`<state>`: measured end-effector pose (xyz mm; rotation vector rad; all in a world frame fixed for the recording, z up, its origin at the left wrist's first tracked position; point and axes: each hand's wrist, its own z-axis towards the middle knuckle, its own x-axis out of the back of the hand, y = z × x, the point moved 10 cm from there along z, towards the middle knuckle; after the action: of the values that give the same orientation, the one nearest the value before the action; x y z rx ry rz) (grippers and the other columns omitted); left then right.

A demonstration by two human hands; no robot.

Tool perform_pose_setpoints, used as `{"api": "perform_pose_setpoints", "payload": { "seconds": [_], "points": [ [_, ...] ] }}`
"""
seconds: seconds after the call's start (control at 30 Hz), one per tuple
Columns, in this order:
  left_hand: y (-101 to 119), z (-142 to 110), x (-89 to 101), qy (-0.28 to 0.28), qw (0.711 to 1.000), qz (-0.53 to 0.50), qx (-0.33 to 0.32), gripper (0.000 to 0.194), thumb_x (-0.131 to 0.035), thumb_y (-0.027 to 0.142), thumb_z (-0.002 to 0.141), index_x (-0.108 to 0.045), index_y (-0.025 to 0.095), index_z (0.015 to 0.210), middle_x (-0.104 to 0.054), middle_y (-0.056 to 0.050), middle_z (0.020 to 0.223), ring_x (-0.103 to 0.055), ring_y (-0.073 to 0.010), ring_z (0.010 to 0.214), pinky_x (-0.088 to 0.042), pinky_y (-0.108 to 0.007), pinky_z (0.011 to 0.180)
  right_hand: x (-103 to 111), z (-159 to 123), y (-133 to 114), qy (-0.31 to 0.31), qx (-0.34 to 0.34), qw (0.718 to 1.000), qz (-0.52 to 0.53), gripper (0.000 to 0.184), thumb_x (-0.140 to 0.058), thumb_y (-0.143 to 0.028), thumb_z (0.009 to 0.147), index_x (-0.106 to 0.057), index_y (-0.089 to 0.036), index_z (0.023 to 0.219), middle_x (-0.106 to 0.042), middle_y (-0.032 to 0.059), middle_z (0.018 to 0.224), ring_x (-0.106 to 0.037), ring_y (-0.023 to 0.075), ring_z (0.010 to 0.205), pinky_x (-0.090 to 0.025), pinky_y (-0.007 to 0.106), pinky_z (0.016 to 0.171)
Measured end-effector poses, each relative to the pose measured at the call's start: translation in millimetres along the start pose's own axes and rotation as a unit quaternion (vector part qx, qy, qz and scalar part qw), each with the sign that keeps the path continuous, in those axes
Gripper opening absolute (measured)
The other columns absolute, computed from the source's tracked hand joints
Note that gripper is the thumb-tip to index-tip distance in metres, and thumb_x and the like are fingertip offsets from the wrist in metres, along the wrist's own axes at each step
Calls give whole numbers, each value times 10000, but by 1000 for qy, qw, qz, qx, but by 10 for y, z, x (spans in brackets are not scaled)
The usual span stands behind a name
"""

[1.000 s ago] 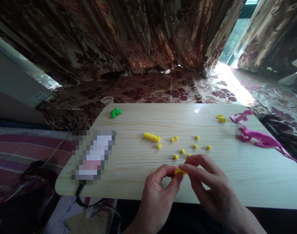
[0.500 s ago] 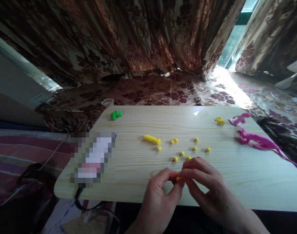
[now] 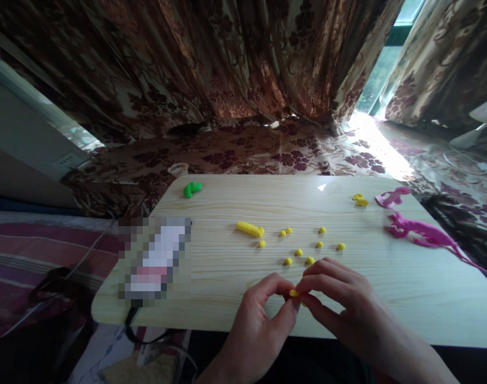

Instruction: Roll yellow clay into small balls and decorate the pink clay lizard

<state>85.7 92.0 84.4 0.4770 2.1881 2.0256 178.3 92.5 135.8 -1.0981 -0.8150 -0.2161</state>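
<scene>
A small piece of yellow modelling clay (image 3: 294, 293) is pinched between the fingertips of both hands, above the front part of the table. My left hand (image 3: 263, 320) grips it with thumb and forefinger from the left. From the right, my right hand (image 3: 343, 304) closes thumb and fingers on the same piece, hiding part of it. Several small yellow clay balls (image 3: 298, 252) lie scattered just beyond the hands. Behind them to the left rests a yellow clay roll (image 3: 250, 230), with one ball close to its right end.
The pale wooden table (image 3: 211, 277) bears a green clay lump (image 3: 192, 189) at the back left and a blurred-out device (image 3: 155, 261) at the left. At the right lie flattened yellow clay bits (image 3: 360, 200), a light pink clay piece (image 3: 393, 197) and a magenta clay piece (image 3: 423, 232).
My right fingers have shifted slightly on the yellow clay, and more of it now shows between the fingertips. The ball beside my right hand is more fully visible. Other things lie as before.
</scene>
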Motion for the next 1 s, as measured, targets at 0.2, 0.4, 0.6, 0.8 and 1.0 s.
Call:
{"api": "perform_pose_setpoints", "payload": {
  "seconds": [0.2, 0.4, 0.6, 0.8, 1.0],
  "points": [
    [-16, -7, 45, 6, 1000, 16, 4, 99, -511, 229, 837, -574, 181, 778, -602, -4, 779, -551, -163, 785, -406, -257, 761, -18, -4, -6, 12, 9, 1000, -1, 108, -503, -186, 869, -610, -205, 872, -609, 44, 835, -574, 154, 755, -475, 270, 658],
    [-25, -9, 37, -5, 999, 21, 24, 151, -478, 255, 857, -580, 187, 769, -573, 13, 733, -539, -150, 754, -410, -244, 739, 51, 32, -75, -24, 41, 997, -57, 190, -541, -209, 847, -608, -233, 1024, -604, 60, 933, -554, 181, 845, -464, 304, 701],
    [-14, -22, -6, -16, 999, 43, 16, 103, -503, 185, 821, -563, 188, 738, -565, 21, 740, -550, -142, 771, -401, -239, 780, -37, 121, -161, -108, 67, 984, -127, 209, -539, -140, 816, -616, -252, 975, -591, 35, 918, -517, 180, 810, -416, 322, 685],
    [-28, -16, -38, -28, 999, 40, 12, 121, -485, 101, 786, -557, 182, 729, -555, 20, 732, -559, -145, 787, -411, -234, 787, -140, 115, -240, -155, 78, 976, -133, 212, -525, -50, 768, -599, -212, 883, -582, 28, 851, -493, 169, 766, -394, 318, 691],
    [-46, -19, -46, -40, 999, 26, 24, 112, -496, 130, 797, -584, 179, 747, -572, 21, 736, -554, -144, 780, -411, -239, 781, -164, 93, -241, -163, 84, 976, -118, 138, -471, -117, 872, -587, -192, 860, -570, 27, 821, -456, 157, 745, -376, 317, 681]
  ]
}}
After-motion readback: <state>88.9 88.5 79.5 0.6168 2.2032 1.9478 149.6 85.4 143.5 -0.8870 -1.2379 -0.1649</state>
